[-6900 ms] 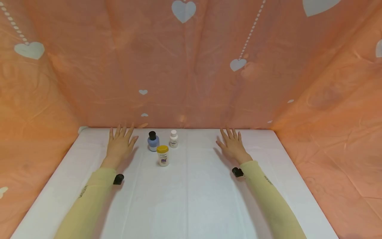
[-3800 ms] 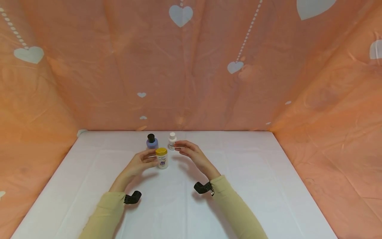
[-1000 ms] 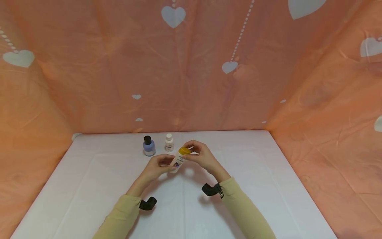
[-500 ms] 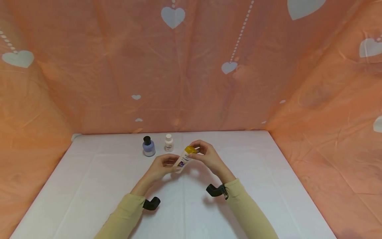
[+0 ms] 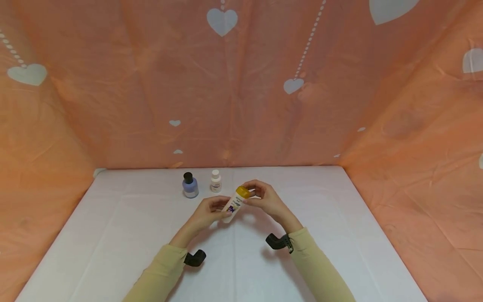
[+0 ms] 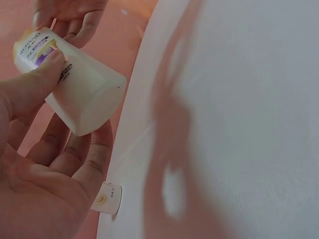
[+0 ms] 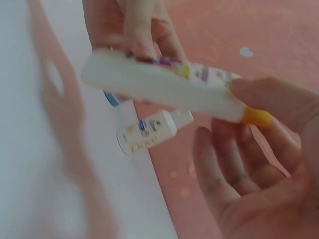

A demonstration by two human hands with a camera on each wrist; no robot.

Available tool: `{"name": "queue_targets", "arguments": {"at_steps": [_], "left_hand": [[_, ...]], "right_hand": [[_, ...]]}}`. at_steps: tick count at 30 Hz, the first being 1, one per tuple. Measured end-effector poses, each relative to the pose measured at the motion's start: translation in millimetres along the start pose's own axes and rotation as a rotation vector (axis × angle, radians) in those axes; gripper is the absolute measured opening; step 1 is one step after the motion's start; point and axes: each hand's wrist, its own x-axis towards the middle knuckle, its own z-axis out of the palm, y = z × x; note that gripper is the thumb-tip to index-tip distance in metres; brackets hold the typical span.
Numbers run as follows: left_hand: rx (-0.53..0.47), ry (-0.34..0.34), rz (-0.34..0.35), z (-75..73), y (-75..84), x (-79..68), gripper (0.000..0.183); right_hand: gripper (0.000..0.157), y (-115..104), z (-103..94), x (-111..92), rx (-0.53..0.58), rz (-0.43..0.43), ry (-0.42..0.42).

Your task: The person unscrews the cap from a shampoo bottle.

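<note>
A white bottle [image 5: 234,205] with a yellow cap [image 5: 242,192] is held tilted above the table, its cap end up and to the right. My left hand [image 5: 206,213] grips the lower body, thumb across the label and fingers behind, as the left wrist view shows. At the top, my right hand [image 5: 267,201] pinches the bottle near the cap, its thumb [image 7: 264,97] just below it. Behind the hands stand a small white Dove bottle [image 5: 216,182] and a blue bottle [image 5: 190,187] with a black cap, both upright and untouched.
A white-covered table [image 5: 124,235] lies under both hands. Orange curtains [image 5: 241,100] printed with white hearts close off the back and both sides. A small black camera sits on each wrist.
Earlier the hands lay flat and apart; then they closed in on the standing yellow-capped bottle and lifted it. Over the last second it has shifted slightly right, still in both hands.
</note>
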Motion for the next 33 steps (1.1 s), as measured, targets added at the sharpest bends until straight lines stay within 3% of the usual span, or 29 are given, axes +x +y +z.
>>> {"name": "queue_targets", "arguments": {"at_steps": [5,11,19,27,33], "left_hand": [[0.008,-0.014,-0.020,-0.4,7.7,-4.7,0.043],[0.003,-0.024,-0.050,2.2,32.2,-14.0,0.042],[0.020,-0.030,-0.055,0.5,37.0,-13.7,0.042],[-0.003,-0.041,-0.074,0.9,39.1,-13.6,0.043],[-0.006,-0.050,-0.071,-0.1,27.3,-9.1,0.044]], "right_hand": [[0.047,0,-8.6,-2,0.034,-0.001,-0.100],[0.042,0,-14.8,-1,0.020,0.020,-0.119],[0.039,-5,-20.4,3,-0.023,0.020,-0.144],[0.037,-4,-23.2,6,0.041,0.042,-0.167],[0.035,0,-24.7,8,0.047,0.047,-0.174]]}}
